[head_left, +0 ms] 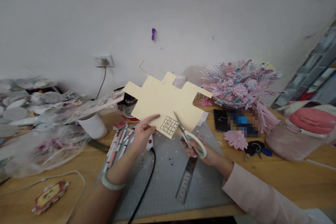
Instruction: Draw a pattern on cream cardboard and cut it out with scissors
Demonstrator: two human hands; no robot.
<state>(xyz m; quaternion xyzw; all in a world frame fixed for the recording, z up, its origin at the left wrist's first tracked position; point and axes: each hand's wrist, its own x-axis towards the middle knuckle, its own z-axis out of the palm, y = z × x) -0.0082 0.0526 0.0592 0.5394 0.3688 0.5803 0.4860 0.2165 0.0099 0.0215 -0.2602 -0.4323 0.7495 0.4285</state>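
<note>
A cream sheet of card (162,98) with notched, stepped edges is held up above the grey cutting mat (162,185). My left hand (145,133) pinches its lower left edge, the index finger stretched along the surface. Near the bottom of the card is a drawn block of black overlapping circles (169,126). In my right hand (199,148) is a pair of scissors (193,140) with white and pale green handles. The scissor blades point up and left, at the card just right of the circles. Whether the blades are cutting cannot be made out.
A steel ruler (186,180) and a black cable (147,182) lie on the mat. Several markers (118,143) and a white cup (93,126) stand left; a pink beaded headpiece (236,84), keys (254,149) and a pink-lidded jar (301,136) are right.
</note>
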